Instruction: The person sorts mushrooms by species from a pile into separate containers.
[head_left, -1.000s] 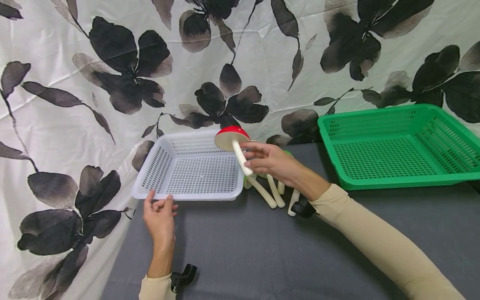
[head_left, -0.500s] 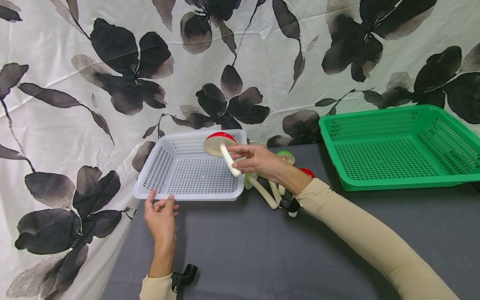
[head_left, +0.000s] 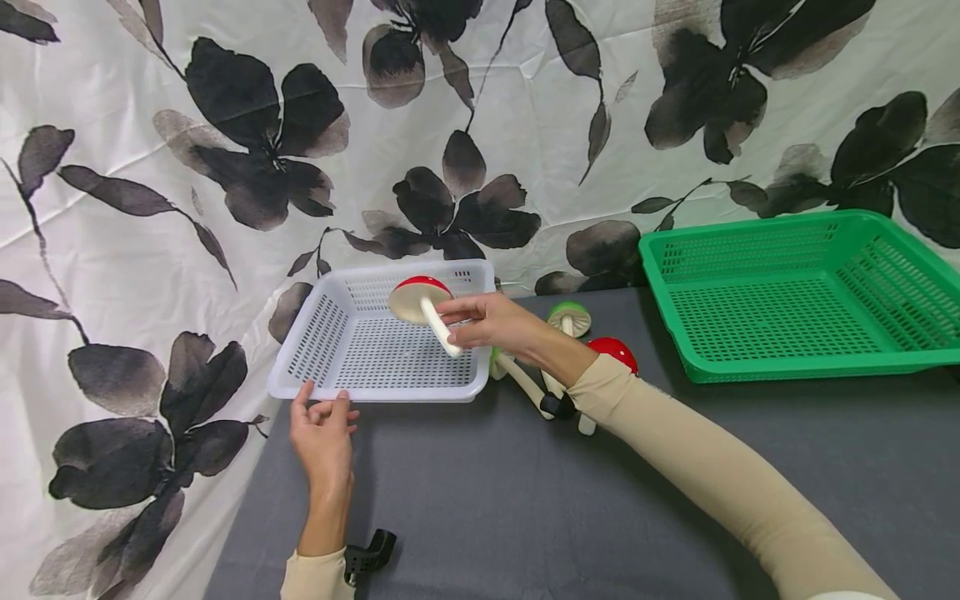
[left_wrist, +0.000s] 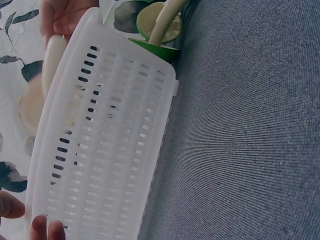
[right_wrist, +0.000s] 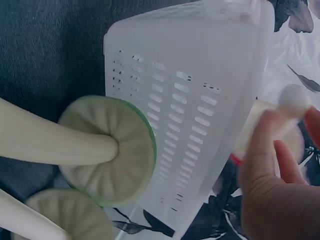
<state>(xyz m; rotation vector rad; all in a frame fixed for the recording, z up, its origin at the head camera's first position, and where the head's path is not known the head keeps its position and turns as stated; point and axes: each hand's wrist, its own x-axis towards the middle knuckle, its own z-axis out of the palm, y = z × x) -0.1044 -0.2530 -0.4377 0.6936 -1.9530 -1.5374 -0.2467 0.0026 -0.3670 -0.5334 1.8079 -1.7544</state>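
My right hand (head_left: 491,321) pinches the pale stem of a toy mushroom (head_left: 420,302) with a red cap. It holds the mushroom tilted over the white plastic basket (head_left: 378,393), cap toward the basket's back wall. In the right wrist view the mushroom's stem end (right_wrist: 294,100) shows between thumb and fingers. My left hand (head_left: 324,433) grips the basket's front rim near its left corner. In the left wrist view, its fingertips (left_wrist: 56,231) lie against the outer wall and another digit meets the rim from the other side.
Right of the white basket, several mushrooms lie on the grey cloth, among them a green-capped mushroom (head_left: 570,317) and a red-capped mushroom (head_left: 613,354); my right forearm partly covers them. A green basket (head_left: 757,371) stands at the right. A floral cloth (head_left: 525,108) hangs behind.
My right hand has carried the red-capped mushroom left and slightly down, from the white basket's right side to over its inside. My left hand stays at the front rim.
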